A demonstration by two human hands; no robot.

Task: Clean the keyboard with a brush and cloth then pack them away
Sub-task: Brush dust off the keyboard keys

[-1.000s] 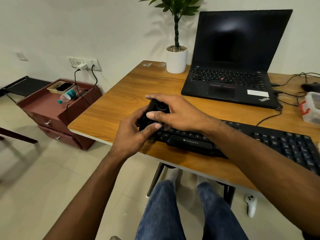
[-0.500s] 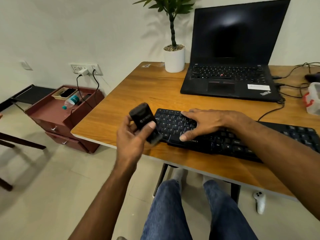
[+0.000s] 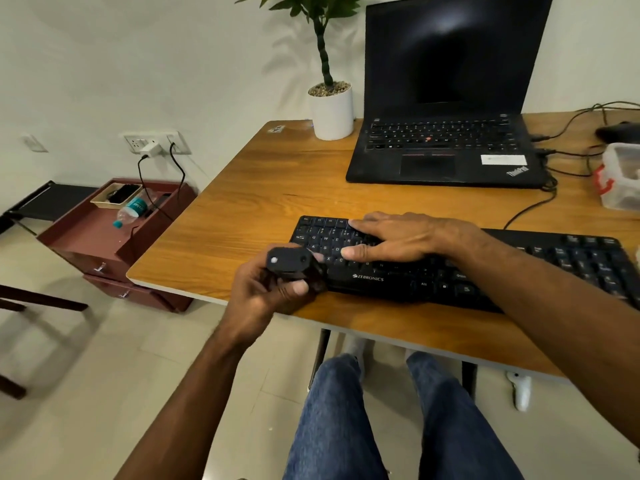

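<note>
The long black plastic keyboard (image 3: 460, 265) lies flat near the front edge of the brown wooden tabletop (image 3: 263, 188). The right hand (image 3: 398, 242) lies on its left keys with the fingers straight and a little spread, pressing down to keep it in place. The left hand (image 3: 273, 292) holds a small black boxy thing (image 3: 287, 263) just beside the left end of the keyboard, with the fingers and thumb curled round it. It looks like it may be the cleaning brush folded inside its case, but no bristles show, so I cannot tell for sure. No cloth is in sight. The job seems to be near its start. To do this step well, the brush part most likely has to come out first, and the right hand may need to help with that. Then the brush should go along one row of keys at a time, with soft strokes that push the dust one way, off the edge. The flat hand should hold the keyboard so it does not slide. Behind sit an open black laptop (image 3: 446, 147) and a white plant pot (image 3: 331, 110), well apart from the work.
</note>
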